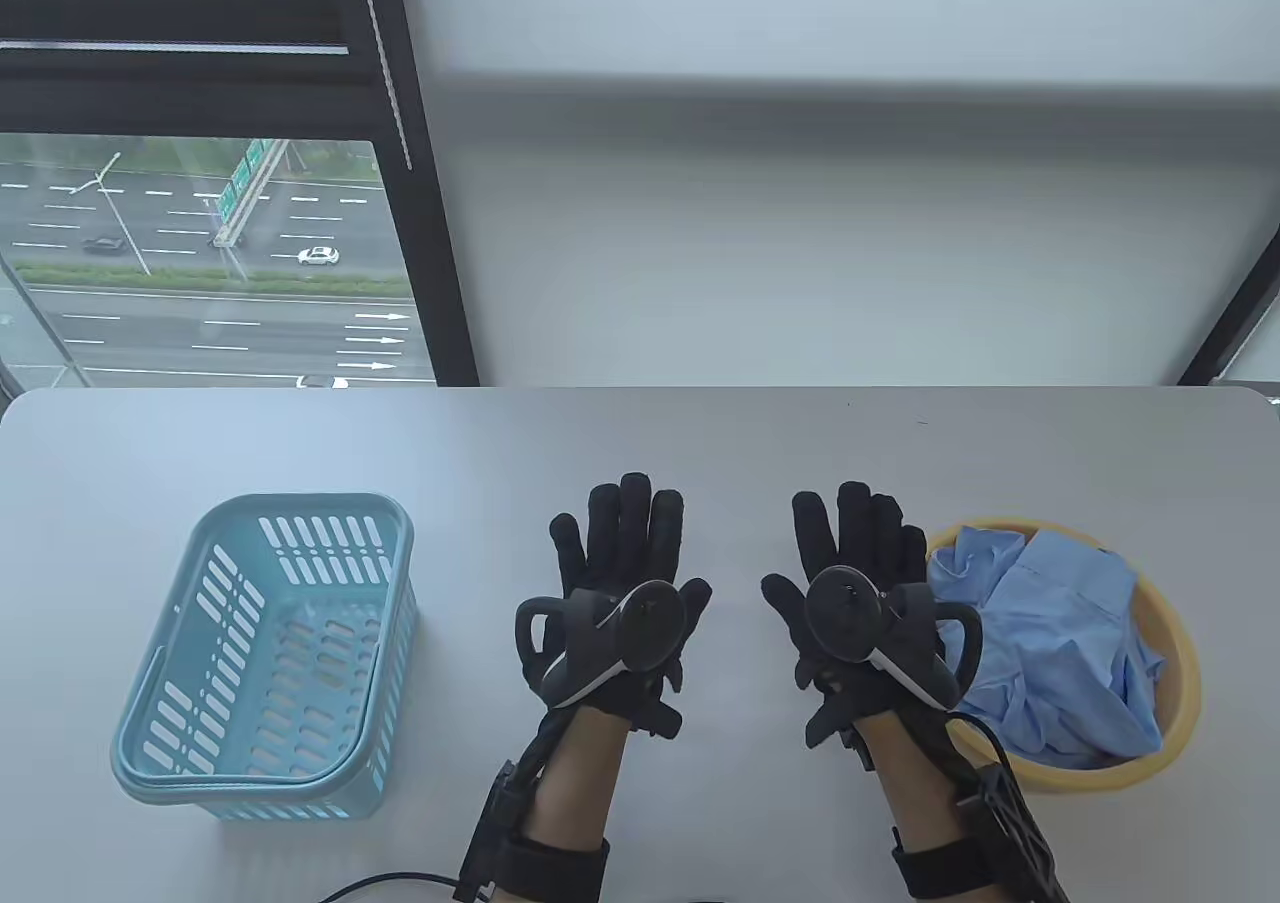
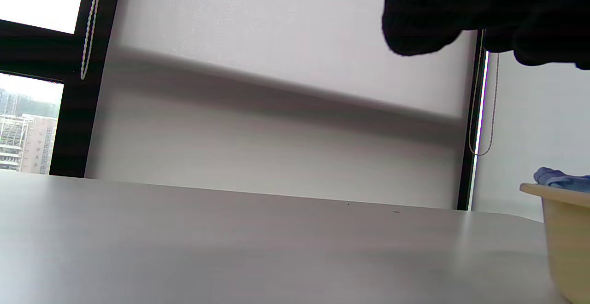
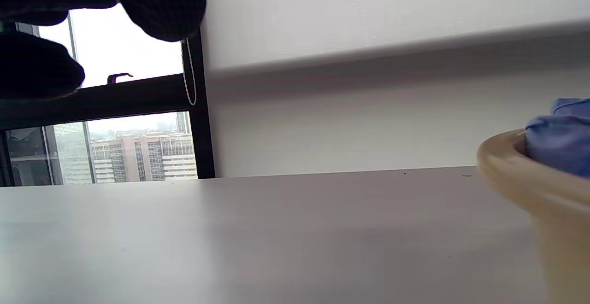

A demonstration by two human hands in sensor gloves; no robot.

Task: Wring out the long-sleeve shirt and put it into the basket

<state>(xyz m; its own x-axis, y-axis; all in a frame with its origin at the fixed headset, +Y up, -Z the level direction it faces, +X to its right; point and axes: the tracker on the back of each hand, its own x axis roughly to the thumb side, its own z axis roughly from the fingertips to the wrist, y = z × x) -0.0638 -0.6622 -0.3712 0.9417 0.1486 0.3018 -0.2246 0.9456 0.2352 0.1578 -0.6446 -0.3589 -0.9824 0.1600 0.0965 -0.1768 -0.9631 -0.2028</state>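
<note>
Looking down in the table view, the left hand and the right hand are lying side by side over the middle of the grey table, palms down, fingers straight and spread, gripping nothing. The light-blue long-sleeve shirt is sitting crumpled inside a yellow basin just beside the right hand, on that hand's outer side. The teal slotted basket is standing upright well to the left of the left hand, with its handle folded down along the rim. A window behind the table is showing a road with cars. In the left wrist view, the black gloved fingers are hanging in from the top right corner above the bare tabletop, touching nothing, while the basin with a blue fold of the shirt above its rim is showing at the right edge. In the right wrist view, the gloved fingers are reaching in from the top left, likewise holding nothing, and the basin rim with the shirt bulging over it is filling the right edge.
</note>
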